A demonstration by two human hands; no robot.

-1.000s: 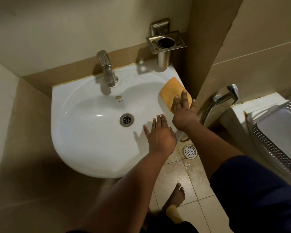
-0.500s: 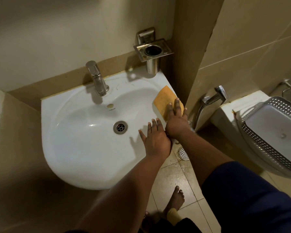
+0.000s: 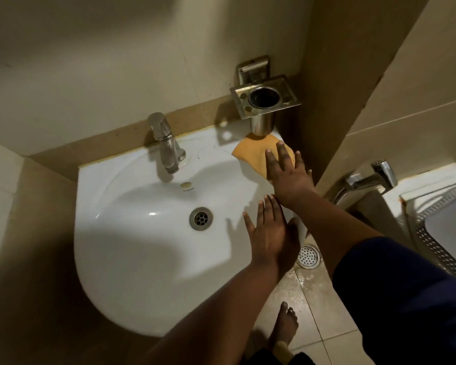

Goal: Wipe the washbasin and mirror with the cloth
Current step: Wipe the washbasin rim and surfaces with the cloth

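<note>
Orange cloth (image 3: 258, 156) lies on the white washbasin (image 3: 132, 248) rim's back right corner, pressed under the right hand (image 3: 287, 175), fingers spread flat, while the left hand (image 3: 270, 235) rests open on the rim; press evenly, overlap strokes.

The right hand (image 3: 287, 175) covers the near part of the cloth (image 3: 258, 154) at the washbasin's (image 3: 132, 259) far right corner. The cloth's far edge hides under the metal holder (image 3: 263, 101). The basket (image 3: 442, 227) is cut off by the right edge.
</note>
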